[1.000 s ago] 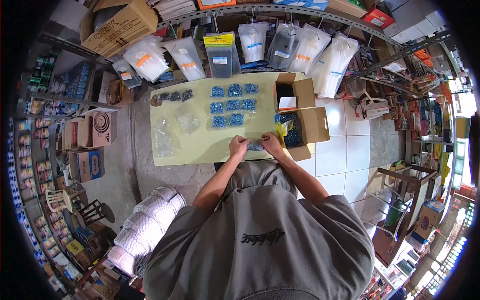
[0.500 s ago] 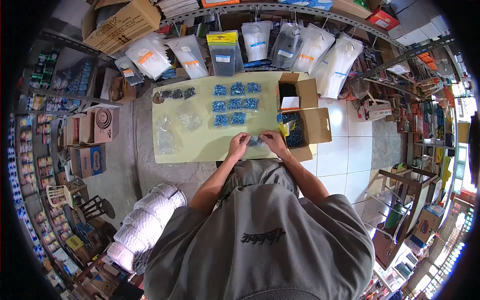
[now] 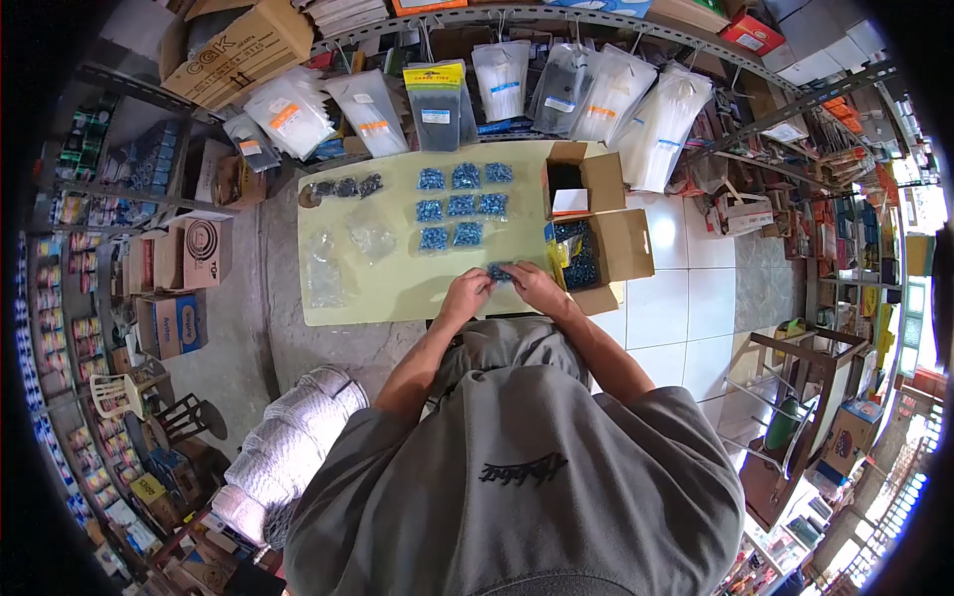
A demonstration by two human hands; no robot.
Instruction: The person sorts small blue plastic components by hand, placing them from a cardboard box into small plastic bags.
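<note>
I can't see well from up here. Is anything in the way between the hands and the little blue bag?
Nothing visible. The left hand and right hand both hold the little bag of blue pieces, just above the table.

both arms stretch forward and converge; the left hand (image 3: 465, 292) and right hand (image 3: 534, 285) sit nearly touching, fingers pinched inward.

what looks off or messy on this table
Nothing looks spilled or damaged. The filled packets lie in neat rows on the table; the left hand and right hand hold a blue packet near the gap in the last row. The open box seems to overhang the table's right edge.
</note>
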